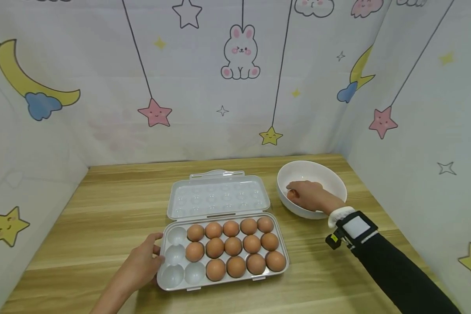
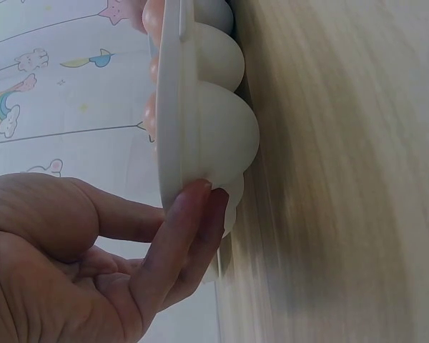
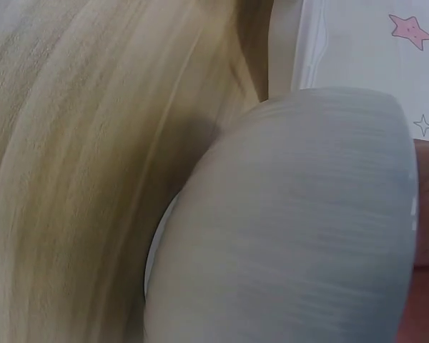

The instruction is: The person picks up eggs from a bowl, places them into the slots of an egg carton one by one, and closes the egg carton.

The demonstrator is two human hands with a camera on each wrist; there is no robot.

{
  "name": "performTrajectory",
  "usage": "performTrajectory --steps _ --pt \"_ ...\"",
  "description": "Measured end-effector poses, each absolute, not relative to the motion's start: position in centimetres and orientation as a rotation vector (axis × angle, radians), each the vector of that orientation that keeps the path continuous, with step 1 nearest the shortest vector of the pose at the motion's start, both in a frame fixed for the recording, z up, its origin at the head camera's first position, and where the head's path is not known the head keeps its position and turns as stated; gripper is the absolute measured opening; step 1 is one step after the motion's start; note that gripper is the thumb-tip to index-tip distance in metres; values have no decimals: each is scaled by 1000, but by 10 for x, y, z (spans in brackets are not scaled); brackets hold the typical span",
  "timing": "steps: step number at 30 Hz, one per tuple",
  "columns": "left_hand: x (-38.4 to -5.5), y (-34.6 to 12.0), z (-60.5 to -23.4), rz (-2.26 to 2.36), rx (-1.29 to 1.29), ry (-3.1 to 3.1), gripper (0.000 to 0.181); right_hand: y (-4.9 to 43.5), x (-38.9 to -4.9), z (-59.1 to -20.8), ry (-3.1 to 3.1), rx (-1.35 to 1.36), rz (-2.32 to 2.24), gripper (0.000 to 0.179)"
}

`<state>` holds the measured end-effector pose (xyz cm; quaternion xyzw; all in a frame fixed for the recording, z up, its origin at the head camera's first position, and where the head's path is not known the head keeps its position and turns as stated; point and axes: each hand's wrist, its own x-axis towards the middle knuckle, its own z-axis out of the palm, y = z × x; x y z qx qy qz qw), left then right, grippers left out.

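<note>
My left hand (image 1: 141, 264) grips the left end of a pale plastic egg carton (image 1: 235, 283). In the left wrist view, the fingers (image 2: 168, 246) curl under its rim beside a rounded cup (image 2: 225, 136). Brown eggs (image 1: 233, 246) fill the carton's middle and right; bare cups (image 1: 174, 255) show at the left. Inside a white bowl (image 1: 333, 181) at the right, my right hand (image 1: 308, 195) holds a brown egg (image 1: 292, 195), partly covered by the fingers. From the right wrist, the bowl's outer wall (image 3: 293, 221) hides most of that hand.
The carton's lid (image 1: 220, 198) lies folded back behind the eggs. Wood-grain tabletop (image 1: 102, 218) extends around the carton and bowl. Printed cloth walls (image 1: 204, 87) enclose the back and both sides. A black device (image 1: 355, 229) is strapped to the right wrist.
</note>
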<state>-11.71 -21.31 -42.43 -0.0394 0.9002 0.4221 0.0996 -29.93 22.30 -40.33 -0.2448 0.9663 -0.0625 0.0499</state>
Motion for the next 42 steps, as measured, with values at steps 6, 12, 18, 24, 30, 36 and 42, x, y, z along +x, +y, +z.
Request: performTrajectory --steps 6,12,18,24,30,36,42 --pt "-117 -212 -424 1261 -109 2655 58 220 -303 -408 2896 -734 -249 18" --pt "-117 -211 -424 1260 -102 2669 57 220 -308 -414 2845 -733 -303 12" --pt "-116 -211 -422 1263 -112 2654 57 222 -311 -417 2856 -738 -323 28" --pt "-116 -211 -423 1258 -114 2653 57 226 -311 -414 2912 -730 -365 35" --pt "-117 -212 -423 1257 -112 2652 57 230 -304 -394 2955 -790 -598 37" --pt "-117 -212 -423 1255 -112 2651 57 230 -289 -369 3016 -961 -720 32" --pt "-117 -212 -424 1262 -113 2645 58 222 -274 -348 3031 -1058 -851 36"
